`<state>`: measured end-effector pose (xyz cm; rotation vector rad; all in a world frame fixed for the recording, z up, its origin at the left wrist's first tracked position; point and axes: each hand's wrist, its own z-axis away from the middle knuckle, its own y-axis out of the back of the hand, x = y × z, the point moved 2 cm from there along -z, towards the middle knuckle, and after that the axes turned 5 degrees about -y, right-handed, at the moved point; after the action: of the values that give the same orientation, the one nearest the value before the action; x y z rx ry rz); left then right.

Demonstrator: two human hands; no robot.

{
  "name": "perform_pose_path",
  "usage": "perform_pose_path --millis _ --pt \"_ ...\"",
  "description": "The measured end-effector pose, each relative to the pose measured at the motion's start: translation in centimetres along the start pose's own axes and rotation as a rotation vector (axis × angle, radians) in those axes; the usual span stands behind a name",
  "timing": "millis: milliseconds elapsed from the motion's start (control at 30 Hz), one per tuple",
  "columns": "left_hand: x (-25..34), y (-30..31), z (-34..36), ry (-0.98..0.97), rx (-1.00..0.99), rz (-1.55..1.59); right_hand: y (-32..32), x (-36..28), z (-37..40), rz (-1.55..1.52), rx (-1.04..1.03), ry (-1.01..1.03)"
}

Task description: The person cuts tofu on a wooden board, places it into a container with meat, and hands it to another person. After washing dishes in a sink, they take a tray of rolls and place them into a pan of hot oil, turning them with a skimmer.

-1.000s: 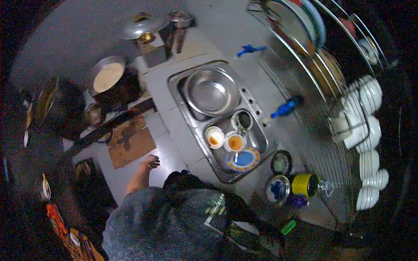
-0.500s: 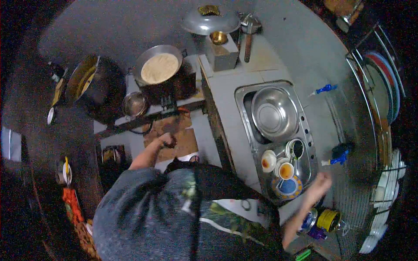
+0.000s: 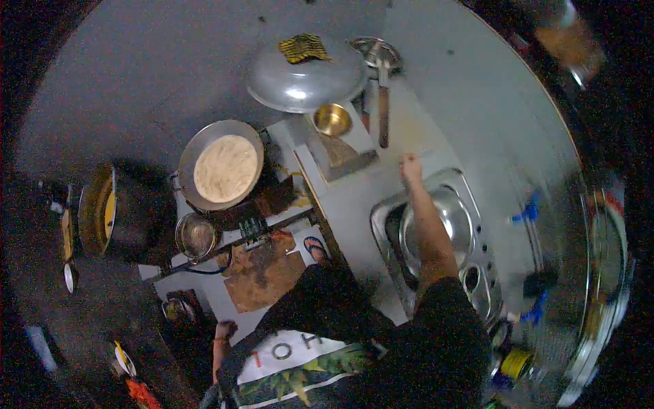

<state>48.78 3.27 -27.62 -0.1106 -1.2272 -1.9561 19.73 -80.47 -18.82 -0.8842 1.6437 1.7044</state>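
Note:
My right arm stretches across the steel sink [image 3: 455,178]. At its end my right hand [image 3: 410,167] is over the counter between the sink and a pale block [image 3: 327,153], its fingers curled in with nothing showing in them. Just beyond it lies a wooden-handled utensil [image 3: 383,116] with a metal end. A brass-coloured bowl [image 3: 332,120] sits on the block. My left hand [image 3: 226,330] hangs low by my side near the brown floor mat [image 3: 266,283], its fingers dark and blurred. A large steel basin [image 3: 449,218] in the sink is partly hidden by my arm.
A wide pan [image 3: 228,167] of pale liquid stands on the stove, with a strainer [image 3: 196,236] beside it. A large domed lid [image 3: 300,85] with a striped cloth [image 3: 303,48] leans at the back. Far left stands a big dark pot [image 3: 139,211]. Blue-handled taps [image 3: 530,206] line the wall.
My right hand has swung from beside the sink's near end to the counter beyond its far end. My left hand has dropped back towards my side, and the view has shifted nearer the back wall.

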Motion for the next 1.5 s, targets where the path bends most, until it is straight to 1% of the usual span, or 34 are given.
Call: perform_pose_path --millis 33,100,133,167,233,300,367,433,467,500,567,633,700,733,800,833,867,900,933,967,1000,1033,1067,1100,1133,1167,1200,1267,1300,1333,1367,1400,1433,1500 --pt "0.0 0.3 1.7 0.182 -0.002 0.166 -3.4 2.8 -6.2 0.068 0.067 0.066" --pt "0.2 1.2 6.2 0.532 0.093 0.457 -6.3 6.2 -14.6 0.242 -0.083 -0.005" --pt "0.4 1.6 8.4 0.672 0.169 0.555 -5.3 -1.2 -11.7 0.074 -0.155 -0.018" --pt "0.5 2.4 9.7 0.778 0.25 0.623 -6.2 -2.8 -12.4 0.163 -0.157 -0.044" --pt "1.4 4.0 11.6 0.893 0.398 0.653 -8.8 -2.9 -14.9 0.31 -0.163 -0.091" --pt "2.3 5.5 11.2 0.932 0.517 0.639 -11.4 -3.7 -16.3 0.422 -0.164 -0.141" --pt "3.3 5.6 9.7 0.918 0.567 0.593 -13.2 -4.1 -16.5 0.512 -0.17 -0.179" --pt "4.3 4.8 6.0 0.823 0.523 0.495 -14.2 -4.5 -16.4 0.576 -0.164 -0.202" --pt "6.2 4.4 4.5 0.733 0.459 0.409 -13.8 -4.7 -15.9 0.59 -0.157 -0.207" --pt "8.0 5.0 0.2 0.642 0.387 0.323 -13.9 -4.8 -15.9 0.599 -0.146 -0.212" --pt "15.0 9.7 -6.4 0.494 0.397 0.249 -13.4 -4.6 -15.7 0.615 -0.125 -0.216" --pt "22.8 16.1 -11.5 0.511 0.367 0.753 -12.5 -4.9 -15.6 0.61 -0.107 -0.206" --pt "25.4 16.5 -15.3 0.632 0.198 1.196 -11.2 -4.8 -15.8 0.585 -0.097 -0.199" --pt "26.1 17.0 -16.5 0.629 0.199 1.205 -10.4 -5.1 -15.8 0.56 -0.087 -0.194" --pt "28.1 17.2 -17.9 0.372 0.018 1.342 -8.1 -5.8 -15.8 0.532 -0.038 -0.194" --pt "28.5 16.7 -18.2 0.361 0.015 1.349 -7.2 -6.4 -15.9 0.529 -0.003 -0.195" --pt "28.9 16.0 -18.4 0.219 -0.113 1.202 -6.0 -6.9 -15.6 0.501 0.029 -0.199" --pt "29.3 15.7 -18.5 0.08 -0.233 1.045 -4.3 -9.7 -13.4 0.5 0.036 -0.197" --pt "31.3 18.2 -17.1 -0.009 -0.279 0.973 -2.8 -14.9 -9.0 0.222 0.004 -0.09" --pt "31.4 16.7 -17.0 -0.014 -0.282 0.971 -2.0 -17.6 -6.6 -0.056 -0.031 0.02" --pt "31.3 14.9 -17.0 -0.094 -0.283 1.005 -1.6 -17.2 -7.2 -0.059 -0.021 0.02" --pt "31.2 13.1 -16.6 -0.171 -0.281 1.035 -1.0 -16.1 -9.2 0.079 0.065 0.13" --pt "31.5 13.1 -15.4 -0.303 -0.27 0.935 0.0 -16.0 -9.7 0.218 0.157 0.237" --pt "32.0 13.8 -14.0 -0.313 -0.269 0.924 0.8 -16.7 -9.1 0.156 0.187 0.319" --pt "32.6 14.5 -12.6 -0.24 -0.318 1.058 1.7 -17.5 -8.5 0.095 0.218 0.402" --pt "34.0 15.1 -12.3 -0.142 -0.374 1.204 1.5 -17.4 -10.3 0.041 0.102 0.386" --pt "33.5 14.5 -11.5 -0.1 -0.341 1.097 1.9 -18.3 -10.2 -0.023 0.006 0.388" --pt "32.9 12.3 -9.6 -0.06 -0.293 1.087 3.1 -24.7 -4.0 -0.166 -0.111 0.643" --pt "32.7 11.4 -8.7 -0.008 -0.248 1.084 3.1 -26.8 -1.9 -0.23 -0.255 0.69" --pt "34.5 14.0 -6.8 0.032 -0.246 1.267 3.0 -28.9 0.3 -0.291 -0.402 0.735" --pt "33.4 12.3 -6.2 0.027 -0.245 1.267 3.2 -31.5 3.8 -0.342 -0.537 0.589" --pt "31.2 8.5 -6.4 0.12 -0.228 1.408 2.8 -33.0 7.1 -0.388 -0.672 0.432" --pt "29.2 5.0 -5.8 0.214 -0.212 1.553 2.1 -34.2 9.8 -0.481 -0.724 0.403" --pt "26.6 -0.7 -3.4 0.346 -0.094 1.613 0.3 -34.3 13.2 -0.377 -0.826 0.381"
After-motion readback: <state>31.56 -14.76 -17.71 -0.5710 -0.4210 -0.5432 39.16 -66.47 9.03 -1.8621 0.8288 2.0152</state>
